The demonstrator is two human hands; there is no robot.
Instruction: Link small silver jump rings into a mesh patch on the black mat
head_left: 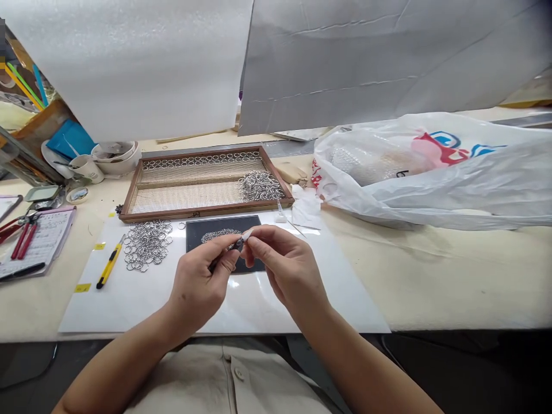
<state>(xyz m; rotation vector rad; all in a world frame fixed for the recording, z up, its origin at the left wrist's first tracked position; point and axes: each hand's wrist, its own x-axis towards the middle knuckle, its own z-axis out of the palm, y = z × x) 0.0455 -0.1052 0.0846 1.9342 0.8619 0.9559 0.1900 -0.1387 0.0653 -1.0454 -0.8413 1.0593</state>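
My left hand [202, 271] pinches a small dark piece [238, 244] between thumb and fingertips. My right hand [290, 261] is closed at the same spot, its fingertips on a small white tip [246, 234] that meets the dark piece; the rest of it is hidden in the fingers. Both hands are above a black mat [196, 229] bearing a heap of tiny silvery links [219, 233]. Left of the mat, a pile of metal rings [148, 244] lies on the white sheet [241, 313].
A wooden-framed mesh tray [190, 214] holds rows of rings and a ring heap [261, 187]. A yellow utility knife [111, 264] lies left, near red-handled pliers [26, 238] on a notebook [47, 236]. A plastic bag [388, 190] rests at right; hanging sheets [366, 57] cover the top.
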